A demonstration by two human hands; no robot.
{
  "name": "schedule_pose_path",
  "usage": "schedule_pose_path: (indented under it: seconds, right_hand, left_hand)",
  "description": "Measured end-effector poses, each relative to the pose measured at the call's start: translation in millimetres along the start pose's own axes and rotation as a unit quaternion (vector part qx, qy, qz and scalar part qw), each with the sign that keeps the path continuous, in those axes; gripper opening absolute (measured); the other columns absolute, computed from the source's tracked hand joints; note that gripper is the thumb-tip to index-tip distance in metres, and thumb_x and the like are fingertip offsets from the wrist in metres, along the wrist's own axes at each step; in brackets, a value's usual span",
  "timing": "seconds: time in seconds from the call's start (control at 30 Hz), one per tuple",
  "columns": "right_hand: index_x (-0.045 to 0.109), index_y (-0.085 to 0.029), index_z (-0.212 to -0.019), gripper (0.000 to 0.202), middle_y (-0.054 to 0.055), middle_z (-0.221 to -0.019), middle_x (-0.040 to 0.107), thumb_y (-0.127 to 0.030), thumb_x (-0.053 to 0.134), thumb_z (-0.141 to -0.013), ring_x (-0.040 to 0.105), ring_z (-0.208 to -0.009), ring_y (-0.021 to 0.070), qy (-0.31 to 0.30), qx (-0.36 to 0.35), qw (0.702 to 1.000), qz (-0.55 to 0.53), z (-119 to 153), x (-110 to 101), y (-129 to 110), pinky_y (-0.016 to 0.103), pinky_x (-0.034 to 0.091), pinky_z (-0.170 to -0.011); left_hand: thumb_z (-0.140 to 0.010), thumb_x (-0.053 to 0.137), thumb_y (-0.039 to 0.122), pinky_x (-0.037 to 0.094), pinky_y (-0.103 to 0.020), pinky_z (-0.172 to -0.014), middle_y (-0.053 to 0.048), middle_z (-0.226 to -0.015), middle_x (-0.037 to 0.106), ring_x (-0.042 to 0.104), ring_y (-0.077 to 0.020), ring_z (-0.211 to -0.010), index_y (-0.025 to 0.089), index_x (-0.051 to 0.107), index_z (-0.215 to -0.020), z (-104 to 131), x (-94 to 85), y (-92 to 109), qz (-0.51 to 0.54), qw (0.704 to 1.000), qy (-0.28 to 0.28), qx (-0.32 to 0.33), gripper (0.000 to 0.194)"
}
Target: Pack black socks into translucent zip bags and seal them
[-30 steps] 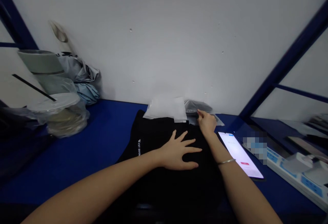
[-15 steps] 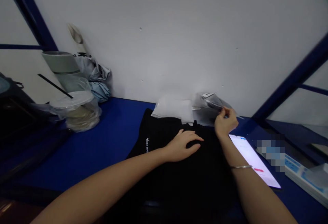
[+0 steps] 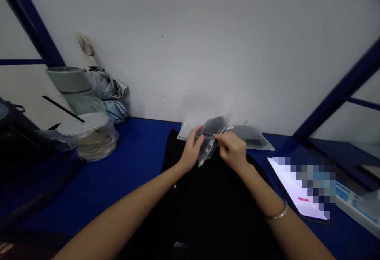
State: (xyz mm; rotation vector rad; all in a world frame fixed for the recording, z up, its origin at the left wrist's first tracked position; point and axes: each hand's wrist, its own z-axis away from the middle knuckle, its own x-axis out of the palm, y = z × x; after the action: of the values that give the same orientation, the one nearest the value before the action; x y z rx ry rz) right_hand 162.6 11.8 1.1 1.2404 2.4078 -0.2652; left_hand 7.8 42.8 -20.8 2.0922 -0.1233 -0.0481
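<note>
Between my two hands is a clear plastic zip bag (image 3: 211,146), held tilted above a black garment. My left hand (image 3: 192,149) grips its left side, fingers closed on the film. On the other side my right hand (image 3: 233,148) pinches the bag's edge. Beneath my hands and forearms the black garment (image 3: 219,208) is spread out, with small white lettering on its left part. Behind the hands a white packet (image 3: 184,127) and another clear zip bag with something dark inside (image 3: 252,138) lie by the wall.
A lidded drink cup in a plastic bag (image 3: 95,137), a pale green tumbler (image 3: 69,81) and a folded umbrella (image 3: 115,109) stand at the left. To the right lie a lit phone (image 3: 286,180) and a power strip (image 3: 356,208). A white wall (image 3: 219,54) closes the back of the blue table (image 3: 127,157).
My right hand has brought a clear bag from the back right to the middle. My left hand has risen off the garment and taken hold of the bag too.
</note>
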Motion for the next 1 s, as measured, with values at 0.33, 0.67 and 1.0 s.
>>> schedule_pose_path:
  seconds: [0.33,0.67,1.0]
  right_hand:
    - [0.049,-0.019,-0.113,0.031,0.012,-0.115,0.05,-0.023,0.045,-0.082,0.047,-0.11,0.0207,0.012,0.165,0.975,-0.149,11,14,-16,0.042,0.041,-0.092]
    - [0.054,-0.023,-0.104,0.028,0.007,-0.113,0.056,-0.015,0.045,-0.079,0.042,-0.117,0.023,0.0,0.042,0.998,-0.038,14,9,-15,0.05,0.028,-0.098]
    - [0.056,-0.022,-0.088,0.019,0.002,-0.084,0.066,-0.01,0.046,-0.078,0.06,-0.091,0.0173,0.083,-0.028,0.996,0.001,12,8,-15,0.042,0.034,-0.092]
  left_hand:
    - [-0.088,0.031,0.038,0.017,-0.036,-0.108,-0.007,-0.136,0.032,0.025,-0.0175,-0.127,0.02,0.032,-0.127,12,3.1,0,-0.083,0.988,-0.129,0.032,0.043]
    - [-0.087,0.035,0.041,0.028,-0.038,-0.102,-0.012,-0.13,0.039,0.036,-0.0205,-0.122,0.017,0.042,-0.112,20,-2.5,-4,-0.042,0.985,-0.141,0.089,0.035]
    - [-0.065,0.064,0.049,0.021,-0.045,-0.106,-0.012,-0.139,0.027,0.022,-0.0265,-0.129,0.022,0.033,-0.128,16,-6.1,-4,-0.186,0.942,-0.214,0.181,0.076]
